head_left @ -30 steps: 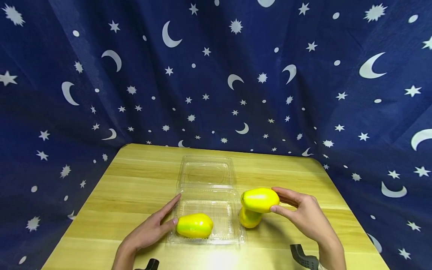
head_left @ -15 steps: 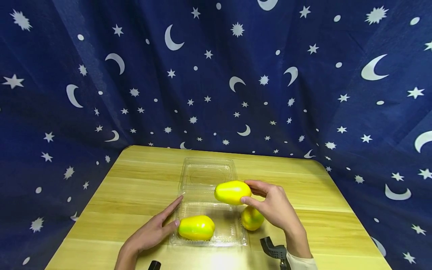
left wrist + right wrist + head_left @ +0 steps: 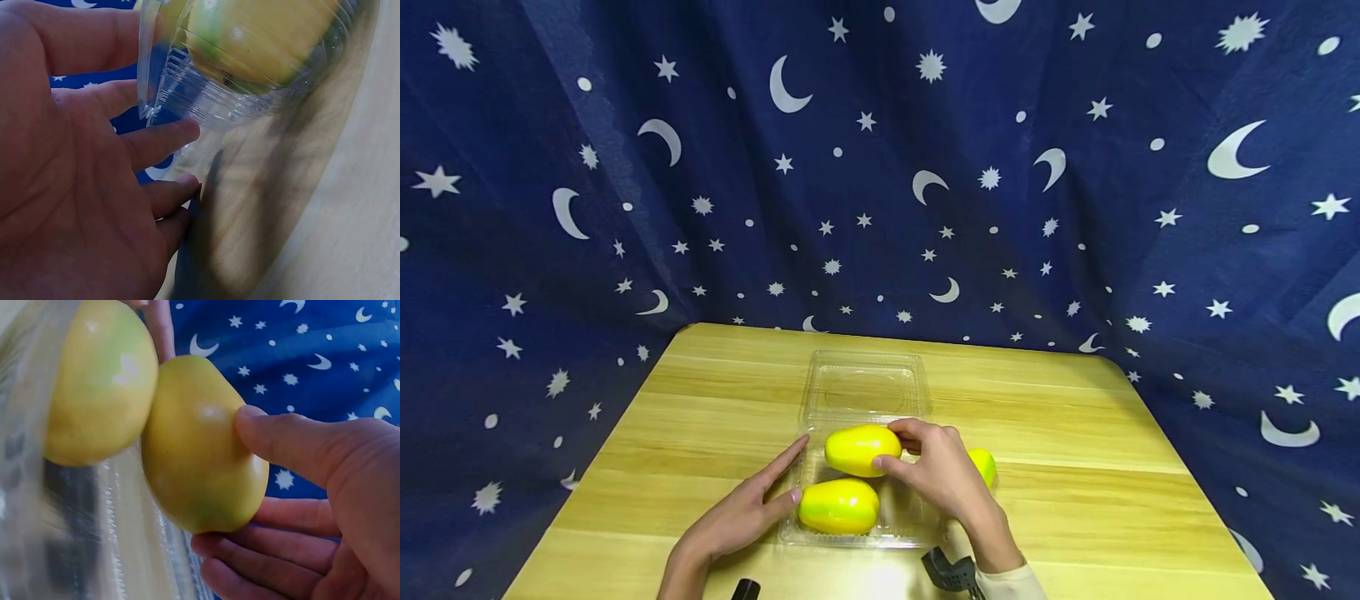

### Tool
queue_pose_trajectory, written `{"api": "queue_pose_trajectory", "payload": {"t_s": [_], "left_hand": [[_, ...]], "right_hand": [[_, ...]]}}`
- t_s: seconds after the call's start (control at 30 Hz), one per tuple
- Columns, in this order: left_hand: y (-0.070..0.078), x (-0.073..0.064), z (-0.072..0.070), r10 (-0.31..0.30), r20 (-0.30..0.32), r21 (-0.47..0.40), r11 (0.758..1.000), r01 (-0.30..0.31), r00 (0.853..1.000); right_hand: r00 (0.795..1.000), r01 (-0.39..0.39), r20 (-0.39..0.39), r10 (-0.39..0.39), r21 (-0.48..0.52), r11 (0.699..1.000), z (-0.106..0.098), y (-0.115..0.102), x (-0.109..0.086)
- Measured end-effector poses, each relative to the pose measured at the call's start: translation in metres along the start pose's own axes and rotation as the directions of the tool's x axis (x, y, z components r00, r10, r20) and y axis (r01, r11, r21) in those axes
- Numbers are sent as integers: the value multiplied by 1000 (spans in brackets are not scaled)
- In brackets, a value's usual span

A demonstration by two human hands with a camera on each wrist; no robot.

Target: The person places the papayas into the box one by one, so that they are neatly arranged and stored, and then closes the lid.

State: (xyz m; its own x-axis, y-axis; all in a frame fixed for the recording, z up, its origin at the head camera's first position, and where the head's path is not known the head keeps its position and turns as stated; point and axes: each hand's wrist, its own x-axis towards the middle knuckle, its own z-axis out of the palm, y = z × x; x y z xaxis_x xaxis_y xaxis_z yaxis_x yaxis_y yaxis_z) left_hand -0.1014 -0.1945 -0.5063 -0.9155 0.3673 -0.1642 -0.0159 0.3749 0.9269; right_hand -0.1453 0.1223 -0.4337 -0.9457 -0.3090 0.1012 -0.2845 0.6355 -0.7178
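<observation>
A clear plastic clamshell box [image 3: 910,533] lies unfolded on the table, its lid [image 3: 865,387] at the far side. One yellow-green papaya [image 3: 838,507] lies in the near part of its base. Over the base's far part, my right hand [image 3: 942,468] grips a second yellow papaya [image 3: 859,450] between thumb and fingers, which wrap one end in the right wrist view. Whether this papaya rests on the base cannot be told. My left hand [image 3: 736,518] lies along the box's left side, fingers straight, thumb at the rim. A third papaya [image 3: 983,467] sits right of the box, partly hidden by my right hand.
The wooden table [image 3: 1060,417] extends on both sides of the box. A dark blue curtain [image 3: 880,167] with moons and stars hangs behind it and at the sides. Dark wrist camera mounts [image 3: 951,573] show near the bottom edge.
My right hand has carried the second papaya leftward from above the third one, then lower over the box's base. My left hand has stayed at the box's left side.
</observation>
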Motion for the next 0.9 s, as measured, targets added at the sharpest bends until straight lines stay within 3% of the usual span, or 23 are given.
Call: {"api": "queue_pose_trajectory", "payload": {"t_s": [0.3,0.6,0.9], "left_hand": [[1,3,0,-2,2,14,1000,2,1000],[1,2,0,14,15,14,1000,-14,1000],[0,2,1,9,10,21,1000,-9,1000]], "right_hand": [[999,23,-31,-25,-56,998,20,0,8],[999,-23,-33,18,-139,990,39,-2,12],[999,-34,4,34,-122,992,48,-5,13]]}}
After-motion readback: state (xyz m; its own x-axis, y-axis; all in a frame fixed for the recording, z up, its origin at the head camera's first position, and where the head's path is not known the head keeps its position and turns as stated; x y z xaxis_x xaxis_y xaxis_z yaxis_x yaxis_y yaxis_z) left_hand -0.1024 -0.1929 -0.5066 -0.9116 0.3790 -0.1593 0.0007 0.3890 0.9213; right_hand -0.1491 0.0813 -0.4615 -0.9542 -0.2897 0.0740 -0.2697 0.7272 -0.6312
